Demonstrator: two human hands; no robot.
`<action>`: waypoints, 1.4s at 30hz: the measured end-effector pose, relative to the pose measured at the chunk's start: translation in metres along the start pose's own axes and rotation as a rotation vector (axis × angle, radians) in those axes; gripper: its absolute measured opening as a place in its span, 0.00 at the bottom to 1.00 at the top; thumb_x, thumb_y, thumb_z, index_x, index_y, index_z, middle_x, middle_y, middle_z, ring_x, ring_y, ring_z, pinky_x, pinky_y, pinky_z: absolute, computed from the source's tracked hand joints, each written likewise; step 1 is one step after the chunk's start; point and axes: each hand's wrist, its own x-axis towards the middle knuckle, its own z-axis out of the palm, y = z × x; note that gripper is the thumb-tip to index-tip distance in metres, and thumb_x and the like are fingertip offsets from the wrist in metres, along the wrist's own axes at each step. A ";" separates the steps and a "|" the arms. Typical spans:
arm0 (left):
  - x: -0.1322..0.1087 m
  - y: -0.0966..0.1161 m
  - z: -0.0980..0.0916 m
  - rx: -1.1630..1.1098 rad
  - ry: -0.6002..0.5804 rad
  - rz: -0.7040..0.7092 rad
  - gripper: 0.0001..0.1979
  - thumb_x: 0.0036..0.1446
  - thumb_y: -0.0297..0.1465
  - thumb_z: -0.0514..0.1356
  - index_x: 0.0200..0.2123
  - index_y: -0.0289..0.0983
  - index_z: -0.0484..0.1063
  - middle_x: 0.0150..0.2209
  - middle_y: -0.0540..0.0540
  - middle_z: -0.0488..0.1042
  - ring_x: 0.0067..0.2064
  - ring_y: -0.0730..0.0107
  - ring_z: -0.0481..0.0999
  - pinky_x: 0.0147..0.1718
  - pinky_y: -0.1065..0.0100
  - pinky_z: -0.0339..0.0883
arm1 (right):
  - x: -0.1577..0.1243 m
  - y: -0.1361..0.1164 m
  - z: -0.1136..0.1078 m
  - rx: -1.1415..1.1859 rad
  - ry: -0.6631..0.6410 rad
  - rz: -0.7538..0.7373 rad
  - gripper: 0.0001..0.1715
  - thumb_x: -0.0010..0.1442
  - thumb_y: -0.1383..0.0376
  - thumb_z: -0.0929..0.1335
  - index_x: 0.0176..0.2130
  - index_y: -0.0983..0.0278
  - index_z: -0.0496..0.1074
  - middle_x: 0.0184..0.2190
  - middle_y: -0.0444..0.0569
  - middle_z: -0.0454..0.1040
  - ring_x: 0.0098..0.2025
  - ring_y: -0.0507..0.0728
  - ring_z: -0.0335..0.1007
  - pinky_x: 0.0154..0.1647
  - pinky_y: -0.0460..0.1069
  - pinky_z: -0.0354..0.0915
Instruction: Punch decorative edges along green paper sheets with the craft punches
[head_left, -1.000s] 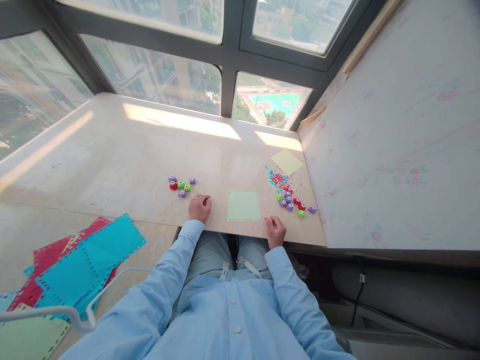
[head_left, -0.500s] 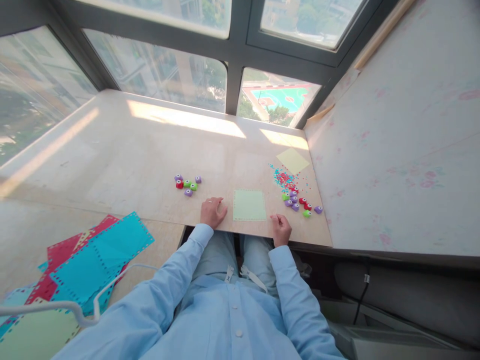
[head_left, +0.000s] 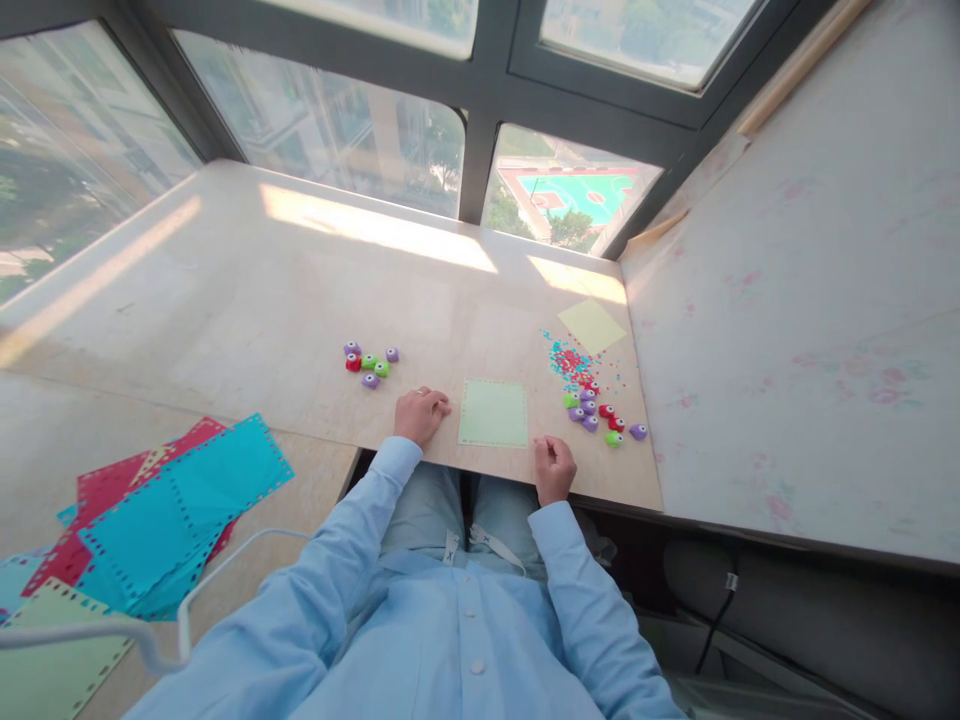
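Observation:
A pale green sheet of paper [head_left: 493, 413] with small holes punched along its edges lies flat between my hands. My left hand [head_left: 421, 415] rests on the table just left of it, fingers loosely bent, with nothing seen in them. Near the sheet's lower right corner, my right hand [head_left: 554, 468] is curled closed at the table's front edge; nothing shows in it. Beyond that hand is a cluster of small purple, red and green craft punches [head_left: 588, 408]. Several more punches [head_left: 369, 362] stand to the left, past my left hand.
Red and blue paper confetti [head_left: 571, 362] is scattered behind the right punches, beside a pale yellow sheet [head_left: 592, 326]. Punched blue sheets [head_left: 187, 490] and red ones overlap at lower left. A white bent rod [head_left: 184, 620] crosses there. Windows and a papered wall [head_left: 795, 300] border the table.
The camera view has shifted and tilted slightly. My left thumb and fingers have drawn closer together; the right hand stays curled. Paper and punches keep their places on the table.

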 end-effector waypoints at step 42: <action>0.133 0.172 0.080 -0.801 -0.273 -0.102 0.15 0.56 0.42 0.61 0.27 0.36 0.73 0.23 0.51 0.73 0.21 0.75 0.72 0.24 0.73 0.64 | 0.043 -0.001 -0.027 0.112 -0.406 -0.196 0.11 0.61 0.68 0.64 0.26 0.62 0.69 0.23 0.46 0.70 0.27 0.54 0.65 0.29 0.49 0.61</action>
